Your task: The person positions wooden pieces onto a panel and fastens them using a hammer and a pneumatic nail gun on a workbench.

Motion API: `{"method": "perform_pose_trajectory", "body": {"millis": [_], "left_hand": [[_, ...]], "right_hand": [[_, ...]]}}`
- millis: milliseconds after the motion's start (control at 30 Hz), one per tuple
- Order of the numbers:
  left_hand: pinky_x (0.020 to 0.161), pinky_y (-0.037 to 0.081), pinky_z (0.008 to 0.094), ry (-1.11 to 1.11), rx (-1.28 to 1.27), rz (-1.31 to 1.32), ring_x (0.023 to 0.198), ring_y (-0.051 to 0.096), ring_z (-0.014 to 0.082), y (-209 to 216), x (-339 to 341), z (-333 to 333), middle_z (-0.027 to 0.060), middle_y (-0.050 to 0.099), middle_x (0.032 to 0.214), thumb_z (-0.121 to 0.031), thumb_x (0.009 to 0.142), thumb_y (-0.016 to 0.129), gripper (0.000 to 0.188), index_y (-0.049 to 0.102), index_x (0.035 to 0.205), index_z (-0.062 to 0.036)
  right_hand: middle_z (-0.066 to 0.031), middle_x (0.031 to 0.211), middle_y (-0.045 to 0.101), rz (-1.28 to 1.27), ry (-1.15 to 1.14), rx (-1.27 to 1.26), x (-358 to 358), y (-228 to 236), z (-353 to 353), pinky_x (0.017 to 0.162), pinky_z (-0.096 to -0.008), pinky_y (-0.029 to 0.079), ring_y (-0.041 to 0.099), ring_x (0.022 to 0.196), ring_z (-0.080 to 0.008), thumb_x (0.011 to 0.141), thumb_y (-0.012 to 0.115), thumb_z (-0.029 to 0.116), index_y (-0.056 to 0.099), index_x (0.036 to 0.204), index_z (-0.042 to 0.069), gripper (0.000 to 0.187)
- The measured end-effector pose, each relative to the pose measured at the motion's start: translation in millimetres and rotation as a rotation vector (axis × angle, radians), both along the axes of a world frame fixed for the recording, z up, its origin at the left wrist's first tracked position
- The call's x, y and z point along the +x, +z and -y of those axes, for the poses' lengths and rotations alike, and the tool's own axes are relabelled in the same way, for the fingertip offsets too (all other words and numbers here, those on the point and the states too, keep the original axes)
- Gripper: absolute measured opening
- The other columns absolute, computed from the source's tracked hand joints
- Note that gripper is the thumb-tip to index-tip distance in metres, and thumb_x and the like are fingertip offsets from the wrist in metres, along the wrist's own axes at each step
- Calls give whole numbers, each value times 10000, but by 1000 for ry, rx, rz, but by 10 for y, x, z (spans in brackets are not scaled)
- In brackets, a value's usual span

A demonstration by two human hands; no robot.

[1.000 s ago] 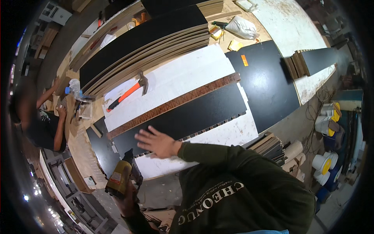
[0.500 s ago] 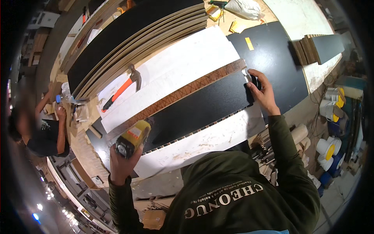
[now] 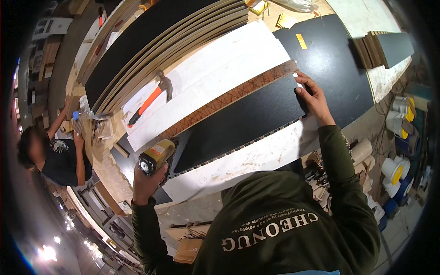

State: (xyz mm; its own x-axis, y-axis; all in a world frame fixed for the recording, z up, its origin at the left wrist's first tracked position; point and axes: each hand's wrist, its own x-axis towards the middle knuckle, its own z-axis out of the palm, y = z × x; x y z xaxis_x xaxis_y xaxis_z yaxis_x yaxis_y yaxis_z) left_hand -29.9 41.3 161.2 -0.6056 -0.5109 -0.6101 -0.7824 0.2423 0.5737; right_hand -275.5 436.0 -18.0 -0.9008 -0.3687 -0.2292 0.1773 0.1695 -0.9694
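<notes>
My left hand (image 3: 146,184) grips a yellow-and-black nail gun (image 3: 158,153), held over the left end of the workpiece. A narrow black board (image 3: 243,117) lies slantwise across the bench, with a row of small dark notches along its near edge. Along its far edge runs a brown strip (image 3: 238,95) marked with crossing lines. My right hand (image 3: 318,101) is closed at the board's right end, thumb on top, beside a small white bit at the strip's tip. What lies under the fingers is partly hidden.
Beyond the strip, a claw hammer (image 3: 151,100) with an orange handle rests on a white panel (image 3: 238,57). Long black boards (image 3: 151,39) are stacked behind. A large black panel (image 3: 341,68) and short stacked boards (image 3: 389,49) lie right. Another person (image 3: 64,156) works at the left.
The view has shifted slightly. The nail gun has tilted and sits lower against the left end of the work. My right hand's fingers have drawn closer to the board's end.
</notes>
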Motion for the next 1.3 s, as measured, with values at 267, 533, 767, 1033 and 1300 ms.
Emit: {"method": "perform_pose_trajectory", "body": {"millis": [267, 533, 767, 1033, 1300], "left_hand": [[660, 515, 289, -175, -55, -120, 744, 650, 147, -21, -114, -157, 104, 678, 864, -147, 723, 744, 347, 621, 981, 50], [515, 475, 248, -152, -45, 16, 542, 596, 115, -151, -375, -255, 69, 645, 705, -176, 718, 740, 340, 619, 941, 49], [452, 435, 235, -168, -34, 13, 481, 545, 90, -178, -440, -267, 49, 619, 672, -121, 755, 713, 288, 590, 961, 38], [448, 427, 233, -188, -35, -18, 481, 539, 84, -182, -451, -270, 38, 611, 663, -107, 765, 697, 269, 597, 968, 39], [458, 439, 240, -308, -130, 21, 476, 561, 94, -194, -482, -243, 51, 614, 634, -145, 767, 686, 256, 616, 932, 38]], "right_hand": [[-90, 1336, 467, -45, 16, 45, -32, -20, 5, 987, -329, 384, 487, 1170, -189, 812, 672, 144, 618, 1060, 93, 258], [-91, 1312, 481, -27, 23, -27, -35, -32, 21, 1000, -331, 372, 477, 1177, -193, 811, 662, 129, 625, 1053, 87, 248], [-72, 1310, 483, -25, 13, 39, -33, -7, 23, 1023, -360, 351, 453, 1198, -220, 814, 659, 154, 631, 1059, 116, 249], [-45, 1325, 482, -57, 33, 99, -38, 3, 26, 1034, -391, 336, 400, 1227, -234, 806, 674, 210, 634, 1065, 137, 272], [-38, 1321, 486, -97, 25, 108, -25, -9, 12, 1020, -391, 342, 410, 1196, -229, 811, 659, 199, 638, 1067, 144, 262]]}}
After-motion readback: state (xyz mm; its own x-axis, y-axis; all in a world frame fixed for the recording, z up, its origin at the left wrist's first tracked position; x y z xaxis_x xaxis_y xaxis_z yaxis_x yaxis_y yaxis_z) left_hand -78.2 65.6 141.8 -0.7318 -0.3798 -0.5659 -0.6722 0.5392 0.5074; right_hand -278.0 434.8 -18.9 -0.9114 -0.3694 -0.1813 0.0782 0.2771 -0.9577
